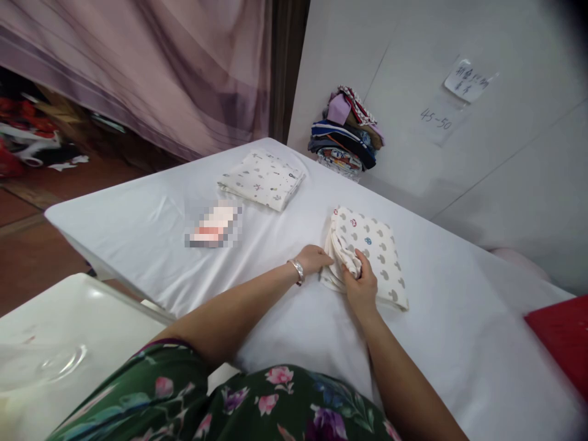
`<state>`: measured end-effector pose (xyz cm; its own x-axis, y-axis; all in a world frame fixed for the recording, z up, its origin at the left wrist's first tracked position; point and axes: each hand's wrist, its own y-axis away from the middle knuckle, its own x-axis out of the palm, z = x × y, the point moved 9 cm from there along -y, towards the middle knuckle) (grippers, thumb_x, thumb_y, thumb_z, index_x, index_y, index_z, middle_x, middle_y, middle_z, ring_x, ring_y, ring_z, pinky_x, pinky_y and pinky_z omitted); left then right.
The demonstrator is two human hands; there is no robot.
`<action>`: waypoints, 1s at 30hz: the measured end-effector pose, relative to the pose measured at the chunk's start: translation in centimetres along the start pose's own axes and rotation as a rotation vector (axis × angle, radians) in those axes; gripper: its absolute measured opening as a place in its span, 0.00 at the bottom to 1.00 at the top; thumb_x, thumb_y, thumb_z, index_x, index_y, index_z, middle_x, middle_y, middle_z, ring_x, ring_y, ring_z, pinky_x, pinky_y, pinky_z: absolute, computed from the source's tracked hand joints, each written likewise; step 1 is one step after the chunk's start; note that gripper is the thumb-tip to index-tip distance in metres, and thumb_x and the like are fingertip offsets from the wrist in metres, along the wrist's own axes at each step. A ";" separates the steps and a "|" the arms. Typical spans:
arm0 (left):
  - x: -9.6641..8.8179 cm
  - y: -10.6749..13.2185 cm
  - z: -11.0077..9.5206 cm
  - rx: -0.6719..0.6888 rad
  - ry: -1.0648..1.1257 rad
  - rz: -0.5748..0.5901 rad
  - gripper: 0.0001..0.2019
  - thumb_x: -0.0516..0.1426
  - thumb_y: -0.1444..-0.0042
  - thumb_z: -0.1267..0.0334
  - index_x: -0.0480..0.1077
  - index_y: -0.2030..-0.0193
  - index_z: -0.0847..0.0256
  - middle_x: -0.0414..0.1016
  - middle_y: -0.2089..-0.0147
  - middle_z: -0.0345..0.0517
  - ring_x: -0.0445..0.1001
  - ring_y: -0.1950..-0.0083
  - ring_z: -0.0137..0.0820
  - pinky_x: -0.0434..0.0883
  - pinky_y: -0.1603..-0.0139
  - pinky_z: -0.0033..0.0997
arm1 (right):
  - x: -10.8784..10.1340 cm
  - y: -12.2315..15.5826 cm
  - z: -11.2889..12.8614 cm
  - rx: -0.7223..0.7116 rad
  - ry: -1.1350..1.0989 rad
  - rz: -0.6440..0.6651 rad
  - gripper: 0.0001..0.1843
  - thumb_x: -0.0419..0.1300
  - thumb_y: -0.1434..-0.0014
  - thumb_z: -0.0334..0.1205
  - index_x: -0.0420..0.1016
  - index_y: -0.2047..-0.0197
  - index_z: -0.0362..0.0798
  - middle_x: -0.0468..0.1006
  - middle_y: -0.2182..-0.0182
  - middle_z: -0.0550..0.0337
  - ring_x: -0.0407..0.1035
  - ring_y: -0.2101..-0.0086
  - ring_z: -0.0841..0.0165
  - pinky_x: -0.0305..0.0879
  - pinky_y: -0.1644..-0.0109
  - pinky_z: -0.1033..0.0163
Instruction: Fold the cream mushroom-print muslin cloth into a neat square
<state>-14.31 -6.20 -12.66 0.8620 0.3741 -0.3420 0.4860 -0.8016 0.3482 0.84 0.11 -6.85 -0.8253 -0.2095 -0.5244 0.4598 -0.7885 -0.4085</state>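
A folded cream cloth with grey heart prints (pixel 374 254) lies on the white sheet-covered table (pixel 285 312). My left hand (pixel 315 258), with a bracelet at the wrist, is closed on the cloth's bunched left edge. My right hand (pixel 361 285) pinches a fold of the same cloth from the near side. A second folded cream cloth with small prints (pixel 261 179) lies flat farther back on the table.
A stack of colourful folded clothes (pixel 346 135) sits against the white wall at the table's far edge. A blurred small item (pixel 214 226) lies left of centre. A red object (pixel 563 337) is at the right edge; a white surface (pixel 55 343) at the near left.
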 end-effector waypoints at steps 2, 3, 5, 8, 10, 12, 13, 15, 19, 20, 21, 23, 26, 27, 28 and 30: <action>0.1 -0.2 0.4 -0.035 0.004 0.052 0.08 0.58 0.58 0.60 0.66 0.80 0.61 0.59 0.87 0.34 0.57 0.83 0.24 0.56 0.81 0.23 | 0.0 0.1 0.0 0.002 0.007 0.008 0.27 0.57 0.49 0.44 0.65 0.45 0.46 0.73 0.56 0.53 0.68 0.61 0.64 0.64 0.56 0.58; -0.1 -0.2 0.3 -0.022 -0.050 0.055 0.08 0.58 0.59 0.61 0.66 0.81 0.61 0.59 0.87 0.35 0.57 0.83 0.24 0.56 0.81 0.24 | 0.1 0.1 0.0 0.006 0.016 0.014 0.27 0.57 0.49 0.44 0.65 0.45 0.47 0.73 0.56 0.53 0.68 0.61 0.64 0.65 0.57 0.58; -0.6 -0.1 -0.3 0.042 -0.193 0.032 0.07 0.58 0.61 0.64 0.66 0.84 0.62 0.61 0.86 0.36 0.60 0.81 0.24 0.56 0.80 0.23 | 0.2 0.2 -0.1 0.010 0.035 0.028 0.27 0.56 0.49 0.43 0.64 0.45 0.47 0.73 0.56 0.54 0.68 0.61 0.63 0.65 0.58 0.58; -0.9 0.3 -1.1 0.109 -0.291 0.029 0.06 0.57 0.62 0.65 0.66 0.84 0.62 0.64 0.84 0.37 0.62 0.79 0.24 0.56 0.79 0.23 | 0.2 0.2 -0.1 0.007 0.048 0.035 0.27 0.55 0.48 0.43 0.64 0.44 0.47 0.73 0.55 0.54 0.67 0.59 0.63 0.65 0.58 0.58; -0.7 0.4 -0.8 0.079 -0.235 0.071 0.07 0.57 0.61 0.63 0.65 0.83 0.62 0.62 0.85 0.37 0.61 0.81 0.24 0.56 0.80 0.23 | 0.4 0.2 -0.2 -0.002 0.055 0.044 0.27 0.54 0.48 0.42 0.63 0.44 0.48 0.72 0.55 0.54 0.67 0.58 0.63 0.65 0.56 0.57; -0.4 0.3 -0.3 0.030 -0.170 0.117 0.08 0.57 0.60 0.62 0.64 0.83 0.62 0.60 0.88 0.35 0.59 0.83 0.23 0.56 0.81 0.23 | 0.5 0.2 -0.2 -0.022 0.066 0.057 0.27 0.54 0.48 0.42 0.62 0.44 0.48 0.72 0.54 0.54 0.67 0.57 0.62 0.65 0.55 0.56; -0.2 0.2 -0.2 0.015 -0.137 0.132 0.09 0.57 0.60 0.62 0.63 0.83 0.62 0.59 0.89 0.35 0.58 0.84 0.23 0.55 0.82 0.23 | 0.6 0.2 -0.1 -0.038 0.073 0.062 0.27 0.54 0.47 0.42 0.62 0.43 0.48 0.72 0.53 0.53 0.66 0.56 0.62 0.64 0.54 0.56; 0.2 0.1 -0.1 0.014 -0.048 0.152 0.10 0.58 0.59 0.62 0.63 0.83 0.62 0.57 0.90 0.33 0.56 0.86 0.22 0.54 0.83 0.23 | 0.8 0.3 0.2 -0.082 0.091 0.084 0.27 0.54 0.47 0.42 0.61 0.43 0.49 0.71 0.52 0.53 0.66 0.55 0.61 0.63 0.52 0.55; 1.2 0.0 -0.4 0.016 0.225 0.178 0.11 0.57 0.56 0.64 0.60 0.82 0.61 0.54 0.91 0.31 0.52 0.87 0.20 0.50 0.84 0.22 | 1.6 0.5 1.2 -0.202 0.146 0.174 0.33 0.58 0.49 0.44 0.57 0.40 0.48 0.67 0.48 0.50 0.63 0.51 0.60 0.62 0.49 0.53; 1.5 0.0 -0.4 0.009 0.276 0.182 0.11 0.57 0.55 0.65 0.59 0.82 0.61 0.54 0.91 0.31 0.51 0.87 0.19 0.49 0.84 0.21 | 1.7 0.5 1.4 -0.222 0.156 0.192 0.34 0.58 0.49 0.45 0.56 0.40 0.48 0.66 0.47 0.49 0.62 0.50 0.59 0.61 0.48 0.53; 1.7 0.0 -0.5 0.002 0.313 0.189 0.11 0.57 0.55 0.65 0.59 0.82 0.61 0.53 0.90 0.30 0.51 0.87 0.19 0.49 0.84 0.21 | 1.7 0.5 1.5 -0.229 0.158 0.198 0.34 0.58 0.49 0.45 0.56 0.39 0.48 0.66 0.47 0.49 0.61 0.49 0.59 0.61 0.48 0.53; 1.9 0.2 -0.5 -0.002 0.337 0.208 0.12 0.57 0.54 0.64 0.58 0.81 0.61 0.53 0.89 0.30 0.51 0.87 0.19 0.48 0.84 0.21 | 1.5 0.3 1.2 -0.192 0.135 0.177 0.31 0.56 0.47 0.43 0.57 0.40 0.49 0.66 0.47 0.51 0.62 0.49 0.60 0.61 0.47 0.53; 1.2 0.2 -0.8 0.058 0.185 0.179 0.10 0.56 0.51 0.62 0.62 0.79 0.62 0.57 0.87 0.32 0.55 0.85 0.20 0.52 0.82 0.22 | 0.8 0.0 0.2 -0.075 0.081 0.110 0.28 0.54 0.46 0.40 0.60 0.41 0.50 0.69 0.50 0.54 0.65 0.52 0.62 0.62 0.49 0.54; 0.6 0.2 -1.0 0.098 0.079 0.126 0.09 0.56 0.51 0.62 0.64 0.79 0.62 0.60 0.85 0.34 0.57 0.83 0.21 0.54 0.80 0.22 | 0.7 -0.1 0.0 -0.048 0.069 0.098 0.27 0.54 0.46 0.40 0.60 0.42 0.50 0.70 0.50 0.54 0.65 0.53 0.62 0.63 0.50 0.54; -0.2 0.2 -1.2 0.137 -0.040 0.061 0.09 0.56 0.51 0.61 0.66 0.78 0.62 0.64 0.83 0.36 0.60 0.80 0.22 0.56 0.78 0.22 | 0.6 -0.1 -0.1 -0.033 0.061 0.091 0.27 0.54 0.47 0.40 0.61 0.42 0.50 0.71 0.51 0.55 0.66 0.53 0.62 0.63 0.50 0.54; -1.3 0.3 -1.5 0.186 -0.252 -0.053 0.09 0.57 0.52 0.59 0.69 0.77 0.62 0.70 0.77 0.40 0.65 0.75 0.25 0.58 0.75 0.24 | 0.6 0.0 0.0 -0.029 0.050 0.086 0.28 0.55 0.48 0.40 0.62 0.43 0.50 0.71 0.51 0.56 0.66 0.53 0.62 0.62 0.50 0.55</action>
<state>-15.06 -6.18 -10.82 0.7623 0.3092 -0.5687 0.4747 -0.8642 0.1665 0.36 0.02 -7.16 -0.7656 -0.2460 -0.5945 0.5380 -0.7515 -0.3818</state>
